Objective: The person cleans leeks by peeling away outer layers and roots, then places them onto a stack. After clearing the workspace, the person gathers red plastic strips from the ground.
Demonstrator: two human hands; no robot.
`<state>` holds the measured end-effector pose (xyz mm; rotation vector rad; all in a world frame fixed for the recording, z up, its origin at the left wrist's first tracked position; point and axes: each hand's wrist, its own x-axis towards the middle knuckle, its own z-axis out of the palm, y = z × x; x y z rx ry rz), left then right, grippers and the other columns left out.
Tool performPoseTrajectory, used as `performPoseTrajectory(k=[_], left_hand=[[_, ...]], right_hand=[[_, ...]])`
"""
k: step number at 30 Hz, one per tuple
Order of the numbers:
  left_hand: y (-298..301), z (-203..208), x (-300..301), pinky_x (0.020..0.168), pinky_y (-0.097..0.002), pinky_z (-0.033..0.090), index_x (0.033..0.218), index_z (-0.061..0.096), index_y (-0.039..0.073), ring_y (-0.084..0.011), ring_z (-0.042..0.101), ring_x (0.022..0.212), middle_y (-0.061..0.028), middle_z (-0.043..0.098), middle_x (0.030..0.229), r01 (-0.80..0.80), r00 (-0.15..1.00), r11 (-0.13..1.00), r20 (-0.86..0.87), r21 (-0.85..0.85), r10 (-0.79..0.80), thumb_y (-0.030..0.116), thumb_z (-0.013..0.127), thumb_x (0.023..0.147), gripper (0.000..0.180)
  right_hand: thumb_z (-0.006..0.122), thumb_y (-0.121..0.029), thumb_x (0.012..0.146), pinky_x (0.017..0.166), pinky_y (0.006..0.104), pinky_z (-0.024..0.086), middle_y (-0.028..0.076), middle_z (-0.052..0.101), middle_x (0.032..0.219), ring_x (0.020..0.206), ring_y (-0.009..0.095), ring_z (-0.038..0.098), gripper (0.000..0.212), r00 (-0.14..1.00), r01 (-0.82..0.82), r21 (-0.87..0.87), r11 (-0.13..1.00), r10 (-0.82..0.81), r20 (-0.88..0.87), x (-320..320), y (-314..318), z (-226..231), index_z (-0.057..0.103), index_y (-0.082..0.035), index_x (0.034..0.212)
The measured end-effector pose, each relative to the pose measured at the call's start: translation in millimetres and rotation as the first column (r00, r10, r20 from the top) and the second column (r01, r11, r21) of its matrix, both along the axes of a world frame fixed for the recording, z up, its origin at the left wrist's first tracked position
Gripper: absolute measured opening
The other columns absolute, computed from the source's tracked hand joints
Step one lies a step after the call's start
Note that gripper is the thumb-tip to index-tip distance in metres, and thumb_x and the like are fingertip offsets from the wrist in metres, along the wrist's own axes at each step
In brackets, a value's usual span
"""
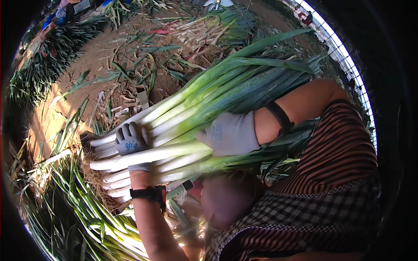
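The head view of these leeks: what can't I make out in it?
- Head view, left hand: partly covered by a leek stalk lying across it.
- Head view, right hand: fingers blurred; exact hold unclear.
- Head view, leek leaves: partly hidden behind the right forearm.
- Head view, leafy pile at lower left: cut off by the round picture edge.

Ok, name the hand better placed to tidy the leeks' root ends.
Probably the left hand: it lies among the white stalks, close to the roots, while the right hand is farther along, near the green leaves.
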<state>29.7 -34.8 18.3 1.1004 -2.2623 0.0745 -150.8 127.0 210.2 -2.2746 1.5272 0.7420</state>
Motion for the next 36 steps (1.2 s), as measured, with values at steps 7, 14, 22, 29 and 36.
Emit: performPoseTrajectory(k=[7,14,22,29,36], left_hand=[[9.6,19.7,-8.1,0.083,-0.0475,0.042,0.099,0.057,0.004,-0.0342,0.052,0.097,-0.0155,0.056,0.098,0.053,0.998,0.996,-0.048,0.074,-0.049,0.032,0.051,0.089,0.030],[10.4,16.5,-2.5,0.082,-0.0466,0.041,0.100,0.056,0.005,-0.0335,0.053,0.096,-0.0150,0.056,0.098,0.023,0.998,0.998,-0.056,0.066,-0.020,0.033,0.052,0.089,0.030],[12.5,17.5,2.2,0.081,-0.0473,0.042,0.103,0.054,0.006,-0.0347,0.052,0.097,-0.0147,0.055,0.101,0.020,0.998,0.996,-0.068,0.086,-0.014,0.031,0.051,0.089,0.029],[13.3,20.4,-0.1,0.090,-0.0474,0.040,0.103,0.057,0.004,-0.0338,0.052,0.101,-0.0150,0.056,0.102,-0.017,0.998,0.994,-0.050,0.107,0.022,0.033,0.051,0.090,0.032],[8.4,21.0,0.6,0.102,-0.0527,0.034,0.105,0.055,0.001,-0.0376,0.051,0.106,-0.0184,0.055,0.106,0.050,0.994,0.997,-0.096,0.067,-0.043,0.033,0.051,0.090,0.035]], right_hand=[[0.060,-0.026,0.085,0.073,0.0486,0.052,0.022,0.067,0.084,0.080,0.040,0.067,0.042,0.983,0.121,-0.226,0.967,-0.149,-0.112,-25.0,-51.0,108.9,0.049,-0.001,0.116],[0.061,-0.027,0.084,0.073,0.0478,0.051,0.022,0.066,0.089,0.081,0.040,0.065,0.053,0.964,0.135,-0.192,0.972,-0.174,-0.203,-61.5,-131.4,64.8,0.044,-0.011,0.132],[0.062,-0.029,0.086,0.076,0.0463,0.050,0.016,0.067,0.096,0.086,0.037,0.065,0.046,0.979,-0.102,-0.306,0.947,0.041,-0.198,-74.6,-142.9,71.1,0.047,-0.012,0.125],[0.061,-0.041,0.088,0.076,0.0458,0.051,0.017,0.066,0.096,0.085,0.037,0.065,0.046,0.980,0.188,-0.087,0.978,-0.193,-0.043,-89.2,-136.5,33.1,0.049,-0.012,0.122],[0.058,-0.056,0.088,0.080,0.0460,0.049,0.020,0.065,0.098,0.092,0.038,0.064,0.059,0.991,-0.126,-0.281,0.951,0.107,-0.082,-121.8,-133.8,-13.8,0.051,-0.006,0.119]])
